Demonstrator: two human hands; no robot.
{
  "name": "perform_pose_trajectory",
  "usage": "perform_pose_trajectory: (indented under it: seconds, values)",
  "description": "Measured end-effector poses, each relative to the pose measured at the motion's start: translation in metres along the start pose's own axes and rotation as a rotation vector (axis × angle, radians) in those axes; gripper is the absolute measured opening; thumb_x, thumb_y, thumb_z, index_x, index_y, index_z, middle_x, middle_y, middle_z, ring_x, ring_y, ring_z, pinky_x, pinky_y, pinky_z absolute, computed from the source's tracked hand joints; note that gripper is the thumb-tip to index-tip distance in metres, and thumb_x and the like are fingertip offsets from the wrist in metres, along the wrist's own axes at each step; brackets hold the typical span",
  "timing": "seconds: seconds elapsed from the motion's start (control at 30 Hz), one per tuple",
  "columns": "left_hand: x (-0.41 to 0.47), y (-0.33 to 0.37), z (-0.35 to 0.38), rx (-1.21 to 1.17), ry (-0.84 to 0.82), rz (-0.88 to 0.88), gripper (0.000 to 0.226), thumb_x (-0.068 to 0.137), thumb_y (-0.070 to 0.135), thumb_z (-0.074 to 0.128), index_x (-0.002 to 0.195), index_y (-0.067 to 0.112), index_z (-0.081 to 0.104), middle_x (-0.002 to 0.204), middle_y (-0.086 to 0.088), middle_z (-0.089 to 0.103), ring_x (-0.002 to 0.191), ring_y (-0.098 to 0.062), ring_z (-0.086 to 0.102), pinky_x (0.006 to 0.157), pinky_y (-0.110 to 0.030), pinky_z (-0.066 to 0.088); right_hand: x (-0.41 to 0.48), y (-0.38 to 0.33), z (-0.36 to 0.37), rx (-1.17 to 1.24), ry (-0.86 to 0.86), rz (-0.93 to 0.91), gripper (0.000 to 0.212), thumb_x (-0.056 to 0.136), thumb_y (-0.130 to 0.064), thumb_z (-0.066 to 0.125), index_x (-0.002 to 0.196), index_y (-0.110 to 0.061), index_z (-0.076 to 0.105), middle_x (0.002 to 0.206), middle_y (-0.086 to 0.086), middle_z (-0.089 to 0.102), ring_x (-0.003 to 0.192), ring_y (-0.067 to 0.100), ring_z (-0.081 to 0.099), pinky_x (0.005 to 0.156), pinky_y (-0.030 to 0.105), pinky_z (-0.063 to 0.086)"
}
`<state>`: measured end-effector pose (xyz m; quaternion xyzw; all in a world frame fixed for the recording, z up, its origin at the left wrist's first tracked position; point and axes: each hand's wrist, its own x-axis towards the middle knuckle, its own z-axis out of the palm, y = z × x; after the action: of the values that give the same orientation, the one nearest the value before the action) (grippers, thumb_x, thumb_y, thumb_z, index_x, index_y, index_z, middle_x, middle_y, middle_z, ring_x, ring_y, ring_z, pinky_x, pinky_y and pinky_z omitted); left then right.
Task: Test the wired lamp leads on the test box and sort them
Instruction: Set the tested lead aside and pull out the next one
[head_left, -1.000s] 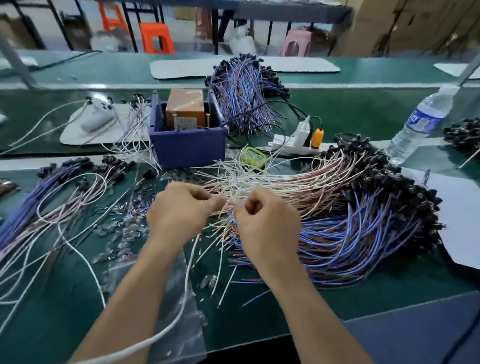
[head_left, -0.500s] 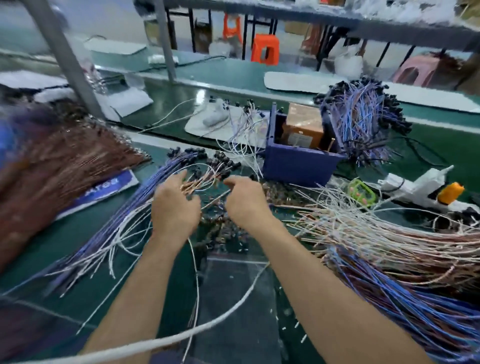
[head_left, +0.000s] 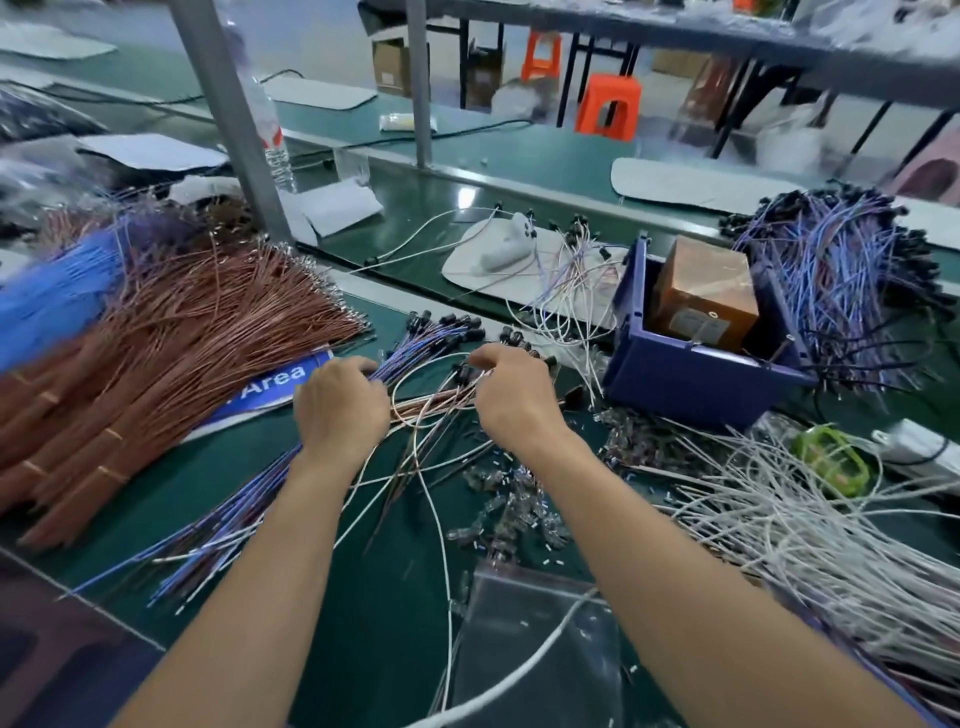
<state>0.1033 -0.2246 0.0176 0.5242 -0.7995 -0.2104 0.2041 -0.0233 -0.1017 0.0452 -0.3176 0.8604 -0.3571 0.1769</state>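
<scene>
My left hand (head_left: 340, 405) rests curled on a sorted fan of blue and white lamp leads (head_left: 249, 499) whose black lamp holders (head_left: 447, 325) point away from me. My right hand (head_left: 511, 395) is closed on a few leads (head_left: 436, 402) with white and brown wires, just right of that fan. The test box, a brown block (head_left: 704, 296), sits inside a blue bin (head_left: 685, 374) to the right of my right hand.
Large bundles of brown wires (head_left: 171, 343) lie at the left over a blue sign (head_left: 270, 389). A heap of white leads (head_left: 810, 530) lies at the right, more blue leads (head_left: 841, 280) behind the bin. A clear plastic bag (head_left: 540, 639) lies near me.
My view has swung left, from the right-hand heap to the sorted pile. Both hands have carried the leads over and now lie on that pile, lower and closer to the holders.
</scene>
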Motion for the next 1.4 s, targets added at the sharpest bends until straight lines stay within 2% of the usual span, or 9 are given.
perform_pose_trajectory:
  seconds: [0.2, 0.3, 0.53, 0.67, 0.77, 0.93, 1.1, 1.27, 1.4]
  values:
    - [0.006, 0.002, -0.010, -0.051, 0.170, -0.009, 0.016, 0.093, 0.022, 0.069, 0.100, 0.024, 0.083, 0.088, -0.010, 0.079, 0.075, -0.034, 0.065, 0.096, -0.053, 0.050, 0.002, 0.000, 0.002, 0.087, 0.002, -0.046, 0.036, 0.095, -0.006, 0.056, 0.120, -0.026, 0.074, 0.118, -0.007, 0.073, 0.105, 0.012, 0.066, 0.095, 0.021, 0.048]
    - [0.001, 0.006, -0.013, -0.132, 0.251, 0.008, 0.018, 0.095, 0.021, 0.067, 0.104, 0.021, 0.083, 0.075, 0.002, 0.073, 0.052, -0.012, 0.047, 0.099, -0.051, 0.048, 0.000, -0.003, 0.000, 0.176, -0.009, -0.064, 0.032, 0.094, -0.007, 0.059, 0.114, -0.026, 0.076, 0.109, -0.011, 0.074, 0.098, 0.004, 0.067, 0.092, 0.016, 0.049]
    - [0.000, 0.009, -0.014, -0.506, 0.101, -0.186, 0.011, 0.084, 0.020, 0.076, 0.089, 0.025, 0.084, 0.057, 0.020, 0.069, 0.047, 0.003, 0.060, 0.041, -0.012, 0.038, -0.008, -0.010, 0.002, 0.335, -0.122, -0.002, 0.023, 0.088, -0.008, 0.065, 0.085, -0.027, 0.080, 0.079, -0.012, 0.078, 0.078, 0.009, 0.073, 0.076, 0.028, 0.061]
    - [-0.003, 0.004, -0.013, -0.500, 0.050, -0.287, 0.015, 0.077, 0.023, 0.075, 0.067, 0.033, 0.077, 0.051, 0.031, 0.061, 0.057, 0.012, 0.059, 0.053, -0.023, 0.038, -0.017, -0.004, 0.003, 0.355, -0.176, 0.036, 0.028, 0.087, -0.004, 0.061, 0.081, -0.025, 0.079, 0.076, -0.009, 0.078, 0.084, 0.017, 0.075, 0.084, 0.040, 0.063]
    - [-0.007, 0.004, -0.014, -0.550, 0.104, -0.272, 0.015, 0.080, 0.026, 0.073, 0.068, 0.034, 0.076, 0.055, 0.026, 0.066, 0.056, -0.006, 0.062, 0.056, -0.025, 0.041, -0.019, 0.001, 0.003, 0.365, -0.194, 0.071, 0.032, 0.084, 0.000, 0.057, 0.081, -0.023, 0.080, 0.076, -0.006, 0.078, 0.076, 0.012, 0.073, 0.080, 0.038, 0.063]
    - [-0.016, 0.012, -0.022, -0.570, 0.278, -0.125, 0.016, 0.086, 0.023, 0.067, 0.089, 0.030, 0.082, 0.068, 0.025, 0.066, 0.064, 0.004, 0.063, 0.066, -0.020, 0.048, -0.017, -0.001, -0.001, 0.497, -0.165, 0.102, 0.030, 0.084, 0.000, 0.057, 0.079, -0.018, 0.080, 0.076, 0.001, 0.078, 0.065, 0.011, 0.066, 0.069, 0.029, 0.054]
    - [-0.012, 0.001, -0.027, -0.028, 0.108, -0.101, 0.025, 0.088, 0.016, 0.061, 0.090, 0.027, 0.083, 0.086, -0.004, 0.078, 0.067, -0.024, 0.053, 0.101, -0.049, 0.046, -0.021, 0.000, 0.002, 0.472, -0.192, 0.123, 0.026, 0.084, -0.004, 0.061, 0.078, -0.020, 0.080, 0.076, 0.000, 0.078, 0.065, 0.010, 0.066, 0.069, 0.029, 0.054]
    - [0.002, 0.028, -0.025, -0.150, 0.140, 0.198, 0.017, 0.086, 0.018, 0.073, 0.100, 0.023, 0.083, 0.094, -0.002, 0.080, 0.088, -0.025, 0.069, 0.089, -0.038, 0.055, -0.023, 0.000, -0.004, 0.472, -0.172, 0.104, 0.031, 0.082, -0.003, 0.061, 0.077, -0.027, 0.081, 0.077, 0.001, 0.078, 0.067, 0.012, 0.067, 0.079, 0.036, 0.061]
    - [0.031, 0.054, -0.006, -0.086, -0.035, 0.175, 0.018, 0.090, 0.036, 0.072, 0.100, 0.025, 0.083, 0.098, -0.002, 0.080, 0.097, -0.028, 0.071, 0.087, -0.034, 0.055, -0.027, -0.001, -0.015, 0.437, -0.181, 0.077, 0.028, 0.078, -0.010, 0.064, 0.080, -0.032, 0.080, 0.078, -0.003, 0.078, 0.066, 0.008, 0.068, 0.072, 0.030, 0.058]
